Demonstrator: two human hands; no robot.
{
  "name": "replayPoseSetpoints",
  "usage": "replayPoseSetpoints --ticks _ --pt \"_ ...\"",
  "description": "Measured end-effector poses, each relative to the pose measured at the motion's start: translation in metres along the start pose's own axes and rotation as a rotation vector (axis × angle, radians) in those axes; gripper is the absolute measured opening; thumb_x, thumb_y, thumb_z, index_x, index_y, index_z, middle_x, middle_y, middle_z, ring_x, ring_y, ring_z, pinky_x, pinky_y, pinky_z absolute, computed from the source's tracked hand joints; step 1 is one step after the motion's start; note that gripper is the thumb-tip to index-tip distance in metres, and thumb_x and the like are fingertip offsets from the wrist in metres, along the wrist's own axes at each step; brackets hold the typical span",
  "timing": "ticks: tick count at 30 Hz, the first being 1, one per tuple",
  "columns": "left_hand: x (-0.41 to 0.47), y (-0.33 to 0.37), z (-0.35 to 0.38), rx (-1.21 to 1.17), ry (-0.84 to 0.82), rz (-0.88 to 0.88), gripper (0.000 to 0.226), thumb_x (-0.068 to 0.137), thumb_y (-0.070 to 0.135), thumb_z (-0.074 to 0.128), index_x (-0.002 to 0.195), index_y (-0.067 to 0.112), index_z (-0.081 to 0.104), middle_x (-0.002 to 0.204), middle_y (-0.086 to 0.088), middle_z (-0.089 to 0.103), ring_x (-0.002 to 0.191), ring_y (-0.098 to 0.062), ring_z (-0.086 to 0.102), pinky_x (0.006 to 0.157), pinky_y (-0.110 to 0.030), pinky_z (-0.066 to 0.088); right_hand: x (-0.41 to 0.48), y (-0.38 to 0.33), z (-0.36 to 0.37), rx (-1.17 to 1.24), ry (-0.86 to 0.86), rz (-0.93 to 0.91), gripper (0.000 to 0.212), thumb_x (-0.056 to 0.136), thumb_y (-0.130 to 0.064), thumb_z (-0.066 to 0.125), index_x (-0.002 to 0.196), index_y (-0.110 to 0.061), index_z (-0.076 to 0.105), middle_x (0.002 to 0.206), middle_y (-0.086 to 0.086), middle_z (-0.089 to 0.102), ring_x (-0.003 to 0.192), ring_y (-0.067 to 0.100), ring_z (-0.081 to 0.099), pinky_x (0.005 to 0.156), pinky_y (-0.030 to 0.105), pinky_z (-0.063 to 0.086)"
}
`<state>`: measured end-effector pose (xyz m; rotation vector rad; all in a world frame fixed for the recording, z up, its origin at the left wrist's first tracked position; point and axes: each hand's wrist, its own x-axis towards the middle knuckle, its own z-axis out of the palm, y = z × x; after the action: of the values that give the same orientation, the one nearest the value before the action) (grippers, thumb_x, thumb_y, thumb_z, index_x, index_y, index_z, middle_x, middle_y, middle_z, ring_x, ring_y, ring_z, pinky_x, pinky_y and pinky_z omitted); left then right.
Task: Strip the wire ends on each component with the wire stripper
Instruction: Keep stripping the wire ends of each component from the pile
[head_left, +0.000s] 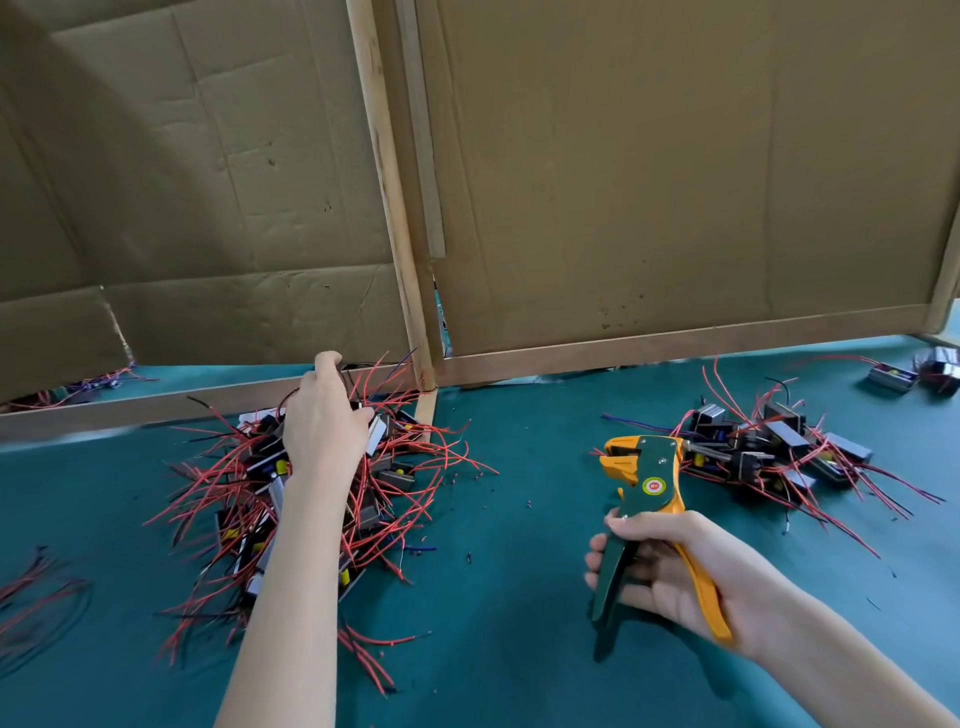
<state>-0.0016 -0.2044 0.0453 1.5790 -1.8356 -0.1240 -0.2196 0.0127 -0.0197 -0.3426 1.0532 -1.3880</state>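
Nearest the counter's (519, 649) front edge, right of the middle, the right hand (675, 571) is wrapped round both handles of the wire stripper (644, 488). Its orange-and-green head points up and away, and nothing sits in its mouth. Toward the left edge lie a few loose wires (36, 597).

Further in, left of the middle, the left hand (324, 431) reaches down into a heap of unsorted components (249, 499) trailing red leads. Its fingers curl among the wires, but whether they have closed on one piece cannot be told. Toward the right edge sits a smaller pile of components (769, 452) — probably those already done. Two more components (914, 374) lie by the far right corner, under the cardboard partition (623, 182).

The step in hand looks like fetching the next piece. Next it must be lifted free of the tangle and one lead fed squarely into the stripper's mouth — then a squeeze.
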Motion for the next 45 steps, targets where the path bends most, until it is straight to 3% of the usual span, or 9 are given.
replayPoseSetpoints --ticks 5,12,15,19,22,28,33,41,45 --pt "0.002 0.001 -0.006 -0.198 0.043 0.12 0.061 0.079 0.0 0.074 0.132 0.013 0.047 0.122 -0.011 0.056 0.107 -0.03 0.058 0.093 -0.043 0.047 -0.002 -0.001 0.002 -0.004 0.002 -0.014 0.018 0.07 0.0 0.065 0.087 0.003 0.06 0.077 0.025 0.065 0.064 0.036 0.069 0.058 0.045 0.059" --pt "-0.005 0.036 -0.015 -0.563 0.145 0.268 0.023 0.087 0.018 0.069 0.106 0.007 0.07 0.108 -0.004 0.065 0.094 -0.007 0.057 0.081 -0.005 0.039 -0.004 -0.002 0.004 0.023 0.001 -0.042 0.021 0.069 0.0 0.064 0.09 0.002 0.059 0.077 0.023 0.065 0.063 0.035 0.068 0.058 0.045 0.06" --pt "-0.017 0.055 -0.012 -0.866 -0.034 0.23 0.012 0.09 0.016 0.066 0.101 0.013 0.067 0.09 0.003 0.068 0.078 -0.002 0.062 0.077 -0.016 0.051 -0.005 -0.004 0.004 0.038 0.011 -0.055 0.022 0.068 -0.001 0.064 0.09 0.002 0.058 0.076 0.023 0.065 0.062 0.035 0.068 0.057 0.044 0.06" --pt "-0.033 0.07 0.006 -1.058 -0.308 0.136 0.009 0.094 0.008 0.058 0.098 0.015 0.063 0.09 -0.017 0.065 0.083 -0.019 0.063 0.078 -0.033 0.056 -0.006 -0.006 0.004 0.052 0.026 -0.07 0.025 0.067 -0.002 0.065 0.091 0.002 0.057 0.077 0.023 0.066 0.064 0.035 0.069 0.058 0.045 0.06" --pt "-0.043 0.076 0.016 -1.181 -0.482 0.061 0.016 0.099 0.011 0.05 0.09 0.01 0.064 0.077 -0.006 0.061 0.079 -0.023 0.064 0.074 -0.035 0.06 -0.007 -0.007 0.004 0.061 0.028 -0.076 0.026 0.067 -0.002 0.065 0.091 0.002 0.057 0.077 0.024 0.066 0.064 0.035 0.069 0.059 0.046 0.06" --pt "-0.046 0.076 0.017 -1.129 -0.543 0.075 0.029 0.1 0.021 0.049 0.08 0.01 0.068 0.072 -0.006 0.067 0.062 -0.015 0.064 0.055 -0.022 0.05 -0.008 -0.007 0.005 0.032 -0.003 -0.101 0.022 0.068 -0.003 0.065 0.089 0.002 0.058 0.078 0.023 0.064 0.066 0.035 0.067 0.061 0.045 0.06" --pt "-0.045 0.079 0.017 -1.038 -0.524 0.106 0.02 0.097 0.009 0.051 0.09 0.018 0.068 0.077 0.0 0.073 0.08 -0.011 0.063 0.087 -0.036 0.048 -0.008 -0.005 0.007 -0.003 -0.037 -0.114 0.026 0.067 -0.003 0.067 0.092 0.003 0.06 0.08 0.025 0.064 0.069 0.034 0.068 0.061 0.043 0.059" --pt "-0.048 0.078 0.014 -1.034 -0.596 0.16 0.01 0.087 0.017 0.068 0.078 0.013 0.069 0.078 -0.006 0.071 0.07 -0.008 0.063 0.076 -0.02 0.047 -0.012 -0.005 0.01 -0.076 -0.14 -0.164 0.033 0.06 0.006 0.075 0.091 0.001 0.064 0.081 0.025 0.063 0.071 0.036 0.067 0.065 0.044 0.058" --pt "-0.049 0.077 0.009 -1.063 -0.775 0.191 0.024 0.092 0.012 0.061 0.074 0.021 0.075 0.076 -0.001 0.07 0.076 -0.008 0.063 0.067 -0.015 0.047 -0.015 -0.005 0.011 -0.091 -0.19 -0.195 0.018 0.065 -0.002 0.071 0.082 -0.004 0.072 0.081 0.024 0.063 0.07 0.037 0.066 0.066 0.044 0.058"
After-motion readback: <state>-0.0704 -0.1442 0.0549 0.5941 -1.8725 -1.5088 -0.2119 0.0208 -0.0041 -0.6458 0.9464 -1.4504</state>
